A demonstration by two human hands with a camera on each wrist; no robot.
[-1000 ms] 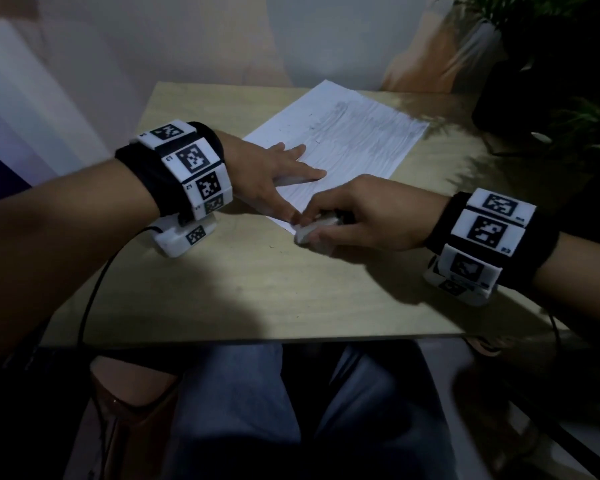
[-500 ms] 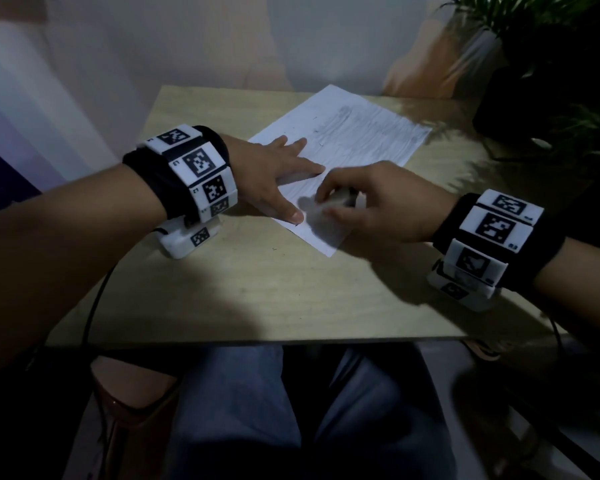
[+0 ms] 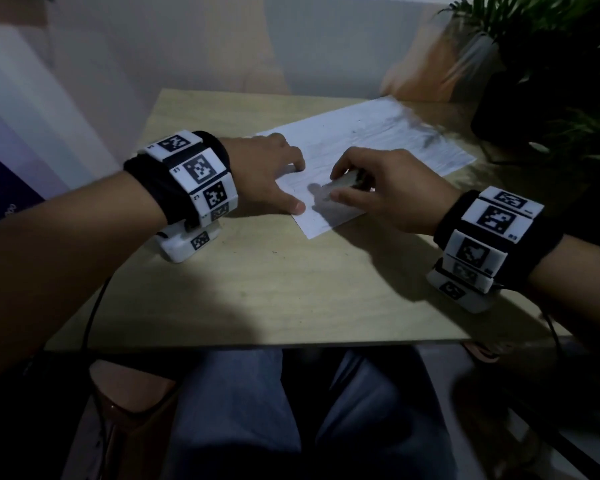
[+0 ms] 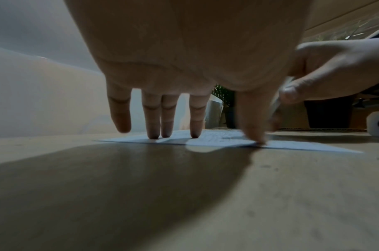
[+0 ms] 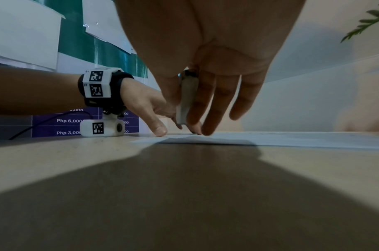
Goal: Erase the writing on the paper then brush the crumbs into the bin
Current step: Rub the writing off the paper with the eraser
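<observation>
On the wooden bench (image 3: 257,289), the right hand (image 3: 388,188) pinching the eraser (image 5: 187,100) has moved further up the paper (image 3: 378,140), so erasing continues, while the flat left hand (image 3: 267,174) still pins its corner.

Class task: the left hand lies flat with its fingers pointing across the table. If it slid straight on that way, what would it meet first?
Probably nothing but more of the white paper sheet under the left hand; beyond that, the wooden table's far edge. Depth is unclear.
</observation>
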